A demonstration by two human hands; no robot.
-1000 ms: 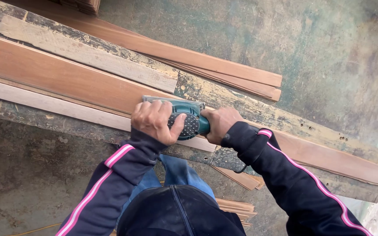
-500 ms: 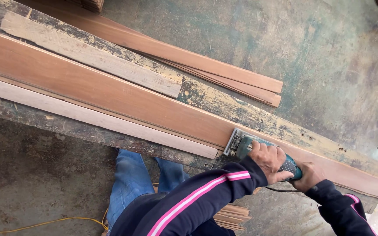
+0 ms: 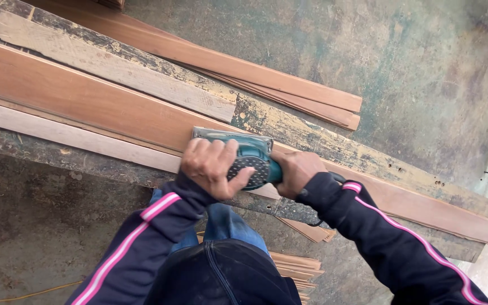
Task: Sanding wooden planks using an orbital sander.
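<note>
While we press the teal electric sander (image 3: 244,148) flat against the long reddish-brown board (image 3: 86,104), both of our hands are wrapped around the tool. Our left hand (image 3: 214,166) covers the sander's top, fingers curled over the front and thumb lying across the dotted grip. Our right hand (image 3: 296,171) closes around the rear handle, just behind the left one and nearly touching it. We see the sander's grey base plate (image 3: 224,134) sitting on the board's near edge, roughly at the middle of the board's visible length. A black cord (image 3: 318,221) hangs below our right wrist.

Alongside the board, on the side nearer to us, lies a paler narrow strip (image 3: 57,135), touching it. On the far side rests a weathered grey plank (image 3: 114,70). All three lie on the worn, paint-flaked tabletop (image 3: 312,138), which runs slantwise across the view.

Beyond the tabletop, more reddish planks (image 3: 266,85) lie on the stained concrete floor (image 3: 413,68). Under the tabletop, near our blue-jeaned legs (image 3: 227,223), we make out a stack of thin wooden slats (image 3: 297,268), and a yellow cable (image 3: 24,295) trails along the floor at lower left. Our dark sleeves carry pink and white stripes.
</note>
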